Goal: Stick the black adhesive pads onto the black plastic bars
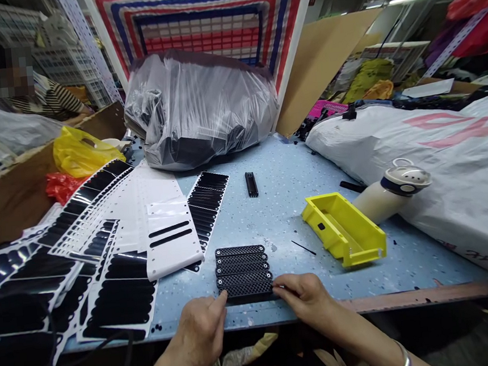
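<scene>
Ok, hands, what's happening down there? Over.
Left hand, right hand: at both ends of nearest black strip. Other strips: side by side beyond. Yellow bin: right, clear of hands.

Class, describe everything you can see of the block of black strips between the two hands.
The block of black strips shows five round-ended bars side by side, running left to right, with lattice tops and pale rings at several ends. It looks like plastic. It appears to rest on the blue tabletop, near the front edge; left hand and right hand touch its near corners.

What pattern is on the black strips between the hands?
The black strips have a criss-cross mesh pattern, seen best in the head view.
</scene>
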A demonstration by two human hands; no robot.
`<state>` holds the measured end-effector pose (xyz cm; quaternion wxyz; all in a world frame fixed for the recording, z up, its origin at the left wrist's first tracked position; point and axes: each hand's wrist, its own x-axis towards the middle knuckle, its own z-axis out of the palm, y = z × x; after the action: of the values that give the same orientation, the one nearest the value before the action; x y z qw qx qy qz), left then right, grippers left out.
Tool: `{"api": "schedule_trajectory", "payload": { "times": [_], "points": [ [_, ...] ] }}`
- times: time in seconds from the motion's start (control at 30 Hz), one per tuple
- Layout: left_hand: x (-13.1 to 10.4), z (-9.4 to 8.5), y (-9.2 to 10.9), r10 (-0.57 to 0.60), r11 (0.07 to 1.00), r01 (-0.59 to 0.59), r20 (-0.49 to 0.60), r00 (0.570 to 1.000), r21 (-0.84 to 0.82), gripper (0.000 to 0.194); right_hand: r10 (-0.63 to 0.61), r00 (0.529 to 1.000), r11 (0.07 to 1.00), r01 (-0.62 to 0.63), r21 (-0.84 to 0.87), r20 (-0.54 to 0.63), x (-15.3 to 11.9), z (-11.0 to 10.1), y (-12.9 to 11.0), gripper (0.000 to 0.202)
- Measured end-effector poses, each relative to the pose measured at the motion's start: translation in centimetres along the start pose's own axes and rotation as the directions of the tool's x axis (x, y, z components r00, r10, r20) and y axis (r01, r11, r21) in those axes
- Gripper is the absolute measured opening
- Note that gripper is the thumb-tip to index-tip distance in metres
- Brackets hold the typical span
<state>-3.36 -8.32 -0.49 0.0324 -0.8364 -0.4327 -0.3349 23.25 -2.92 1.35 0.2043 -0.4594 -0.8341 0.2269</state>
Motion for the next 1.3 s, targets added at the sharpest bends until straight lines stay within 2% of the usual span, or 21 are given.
{"api": "schedule_trajectory", "payload": {
  "times": [0.1,0.27,0.4,0.5,0.63,0.77,1.1,1.3],
  "points": [
    [0.0,0.0,0.0,-0.004,1.000,0.004,0.007,1.000,-0.007,0.033,0.004,1.000,1.000,-0.004,0.014,0.020,0.3,0.5,-0.1,0.026],
    [0.0,-0.2,0.0,-0.003,1.000,0.003,0.017,1.000,0.007,0.032,-0.069,0.992,0.997,0.067,-0.030,-0.109,0.1,1.5,0.3,0.027],
    [0.0,-0.2,0.0,-0.005,1.000,0.005,0.017,1.000,0.010,0.031,-0.141,0.975,0.990,0.142,-0.005,-0.171,-0.4,1.0,0.2,0.032],
    [0.1,-0.2,0.1,0.000,1.000,0.000,0.022,1.000,0.009,0.032,-0.230,0.957,0.972,0.219,-0.082,-0.177,-1.3,0.4,0.0,0.038],
    [0.1,-0.3,0.1,0.000,1.000,-0.001,0.040,0.999,0.017,0.032,-0.360,0.928,0.898,0.315,-0.307,-0.100,-3.2,0.6,0.1,0.059],
    [0.0,-0.2,0.1,0.011,1.000,-0.011,0.021,1.000,0.014,0.032,-0.324,0.946,0.872,0.285,-0.397,-0.033,-4.2,1.2,0.2,0.071],
    [-0.3,0.0,-0.1,-0.003,1.000,0.004,0.018,1.000,-0.008,0.035,-0.351,0.936,0.847,0.318,-0.426,0.000,-3.8,0.9,0.4,0.076],
    [-0.2,0.0,-0.1,0.007,1.000,-0.007,0.030,1.000,0.011,0.034,-0.264,0.952,0.800,0.305,-0.517,0.152,-3.7,1.0,-0.2,0.076]
  ]
}}
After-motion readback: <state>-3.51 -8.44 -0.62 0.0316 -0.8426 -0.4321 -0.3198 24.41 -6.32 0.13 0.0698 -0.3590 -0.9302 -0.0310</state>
